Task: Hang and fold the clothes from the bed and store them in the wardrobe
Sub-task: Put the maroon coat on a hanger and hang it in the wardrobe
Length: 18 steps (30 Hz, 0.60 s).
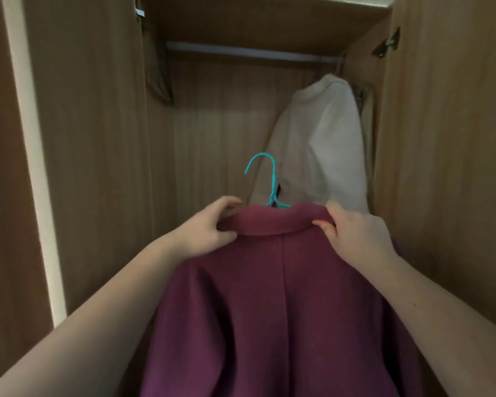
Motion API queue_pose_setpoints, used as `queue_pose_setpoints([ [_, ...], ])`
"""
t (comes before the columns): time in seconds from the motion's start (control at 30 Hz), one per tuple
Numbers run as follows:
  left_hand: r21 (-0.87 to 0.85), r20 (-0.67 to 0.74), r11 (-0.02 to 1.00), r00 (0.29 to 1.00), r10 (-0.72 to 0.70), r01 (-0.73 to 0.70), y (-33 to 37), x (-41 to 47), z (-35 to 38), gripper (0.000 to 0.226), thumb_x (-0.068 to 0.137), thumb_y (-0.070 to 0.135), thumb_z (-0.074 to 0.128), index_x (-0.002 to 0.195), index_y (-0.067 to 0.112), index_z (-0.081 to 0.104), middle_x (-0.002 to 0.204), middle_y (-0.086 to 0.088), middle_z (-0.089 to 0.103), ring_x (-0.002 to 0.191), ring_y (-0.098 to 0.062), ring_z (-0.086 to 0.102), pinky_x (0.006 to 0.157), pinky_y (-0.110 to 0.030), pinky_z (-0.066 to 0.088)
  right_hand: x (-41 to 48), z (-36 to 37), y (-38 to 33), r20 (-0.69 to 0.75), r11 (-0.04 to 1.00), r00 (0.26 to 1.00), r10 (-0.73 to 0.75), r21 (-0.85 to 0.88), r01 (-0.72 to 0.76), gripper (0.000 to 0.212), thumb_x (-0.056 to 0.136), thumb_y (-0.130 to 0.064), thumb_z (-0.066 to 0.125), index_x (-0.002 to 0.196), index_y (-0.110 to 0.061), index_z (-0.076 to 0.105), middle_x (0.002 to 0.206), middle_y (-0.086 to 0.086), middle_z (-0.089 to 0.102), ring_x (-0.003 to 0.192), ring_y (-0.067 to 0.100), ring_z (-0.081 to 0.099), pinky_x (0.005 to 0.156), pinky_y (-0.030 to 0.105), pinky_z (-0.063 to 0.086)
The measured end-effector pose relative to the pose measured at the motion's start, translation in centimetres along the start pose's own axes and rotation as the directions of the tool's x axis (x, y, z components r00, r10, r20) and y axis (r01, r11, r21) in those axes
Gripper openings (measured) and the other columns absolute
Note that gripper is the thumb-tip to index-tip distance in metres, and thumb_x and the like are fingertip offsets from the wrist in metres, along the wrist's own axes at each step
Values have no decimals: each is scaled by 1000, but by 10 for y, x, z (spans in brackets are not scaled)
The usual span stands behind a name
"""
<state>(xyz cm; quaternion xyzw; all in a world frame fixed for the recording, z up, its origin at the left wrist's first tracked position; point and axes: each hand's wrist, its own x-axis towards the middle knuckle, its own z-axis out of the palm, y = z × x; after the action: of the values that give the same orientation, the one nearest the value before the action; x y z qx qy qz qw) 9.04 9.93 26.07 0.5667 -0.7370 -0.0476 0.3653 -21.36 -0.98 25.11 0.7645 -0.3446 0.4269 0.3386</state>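
Note:
A maroon coat (281, 305) hangs on a teal hanger (271, 181), its back toward me, held up in front of the open wardrobe. My left hand (209, 227) grips the left end of the collar. My right hand (355, 233) pinches the right end of the collar. The hanger's hook pokes up above the collar, well below the metal rail (249, 53) inside the wardrobe. The coat's lower part runs out of the frame's bottom edge.
A white garment (324, 138) hangs at the right end of the rail. The wardrobe doors (92, 138) stand open on both sides, with hinges on the inner walls. Bare rail runs left of the white garment.

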Motion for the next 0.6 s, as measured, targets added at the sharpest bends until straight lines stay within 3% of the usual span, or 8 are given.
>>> queue_pose_setpoints([
  [0.07, -109, 22, 994, 1000, 6, -4, 3, 28, 1, 44, 85, 44, 67, 125, 29, 55, 118, 11, 65, 111, 5, 59, 97, -16, 45, 9, 24, 8, 2, 999, 1000, 26, 33, -26, 34, 86, -49, 64, 87, -17, 54, 59, 5, 62, 51, 33, 63, 44, 31, 37],
  [0.17, 164, -127, 986, 992, 27, -6, -3, 76, 13, 17, 98, 46, 54, 99, 31, 62, 90, 16, 66, 85, 3, 61, 80, -24, 43, 30, 57, 29, 14, 996, 998, 62, 69, -63, 37, 89, -55, 56, 88, -19, 51, 66, 7, 65, 61, 35, 66, 48, 35, 43],
  [0.3, 333, -266, 941, 963, 36, 57, -12, 139, 22, 24, 101, 42, 47, 97, 20, 56, 92, -1, 66, 93, -26, 62, 77, -36, 45, 77, 101, 68, 161, 972, 981, 108, 192, -138, 41, 90, -66, 42, 83, -26, 40, 83, 4, 68, 81, 34, 66, 60, 38, 46],
  [0.43, 558, -355, 828, 916, 186, 49, -26, 199, 19, 29, 98, 53, 42, 107, 25, 48, 100, -7, 69, 96, -34, 64, 67, -35, 39, 130, 141, 111, 284, 909, 958, 26, 393, -141, 42, 86, -64, 54, 85, -22, 55, 80, -3, 63, 80, 23, 62, 68, 37, 49],
  [0.5, 586, -363, 810, 904, 226, 33, -34, 222, 17, 30, 98, 52, 43, 108, 25, 48, 100, -6, 69, 95, -34, 64, 67, -36, 40, 152, 158, 126, 259, 890, 966, -28, 447, -94, 50, 78, -72, 50, 88, -23, 58, 79, -6, 64, 78, 19, 62, 70, 37, 51],
  [0.6, 584, -401, 809, 890, 216, 67, -47, 261, 13, 31, 99, 49, 45, 113, 22, 50, 104, -8, 69, 98, -34, 63, 72, -39, 46, 181, 189, 137, 136, 932, 990, -37, 361, -15, 53, 78, -77, 36, 82, -26, 49, 77, -2, 65, 75, 25, 64, 64, 38, 52],
])
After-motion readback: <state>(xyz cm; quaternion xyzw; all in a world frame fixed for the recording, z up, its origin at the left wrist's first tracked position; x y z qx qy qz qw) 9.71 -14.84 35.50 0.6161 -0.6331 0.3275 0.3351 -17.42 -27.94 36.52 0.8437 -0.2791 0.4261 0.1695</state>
